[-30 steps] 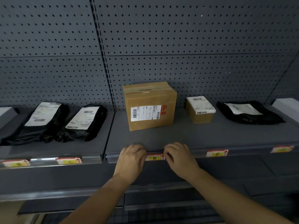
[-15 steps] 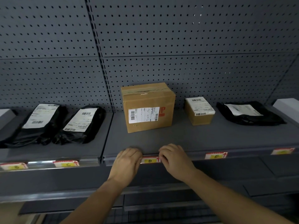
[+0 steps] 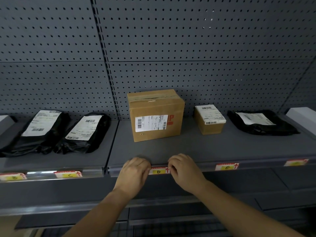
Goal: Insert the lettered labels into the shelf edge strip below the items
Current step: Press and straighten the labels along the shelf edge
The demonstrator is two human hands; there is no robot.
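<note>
The label marked D (image 3: 159, 171) sits in the shelf edge strip (image 3: 201, 168), below the large cardboard box (image 3: 154, 115). My left hand (image 3: 134, 174) presses its fingertips on the label's left end. My right hand (image 3: 185, 171) presses on its right end. Both hands have curled fingers that cover the label's edges. More labels sit in the strip: C (image 3: 68, 174) and another (image 3: 12, 177) to the left, E (image 3: 226, 166) and one more (image 3: 296, 162) to the right.
Two black mailer bags (image 3: 46, 132) lie on the left shelf section. A small cardboard box (image 3: 209, 119) and a flat black bag (image 3: 261, 122) lie right of the large box. A pegboard wall (image 3: 188, 48) stands behind. Lower shelves run beneath my forearms.
Both hands have stayed on the ends of the D label. The view has shifted slightly, so the shelf and hands sit a little to the left of where they were.
</note>
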